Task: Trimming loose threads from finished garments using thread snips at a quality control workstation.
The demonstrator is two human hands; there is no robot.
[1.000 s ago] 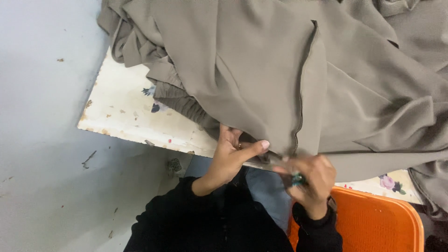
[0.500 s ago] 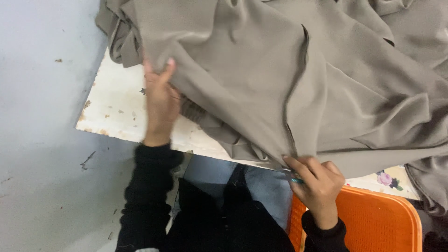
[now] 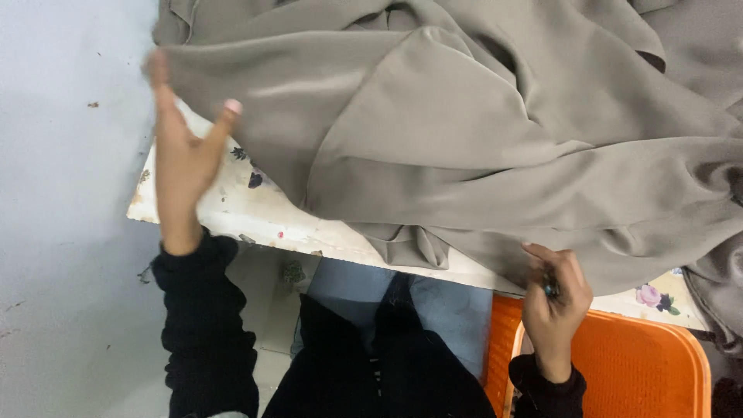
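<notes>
Mid-spread: L hand [image 3: 182, 166] open, fingers apart at upper left on grey cloth [image 3: 464, 147] over the board [image 3: 255, 213], R hand [image 3: 553, 298] lower right fisted on prob. small tool [image 3: 550, 288]; next needs smoothing flat.

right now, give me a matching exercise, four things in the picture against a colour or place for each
Things:
1. cloth
2. crate
3. left hand
4. right hand

Colour or place:
a. orange
b. near edge of the board, closed on a small tool
c. grey-brown
d. far left edge of the cloth, fingers spread

Pairs: 1-c, 2-a, 3-d, 4-b
</notes>
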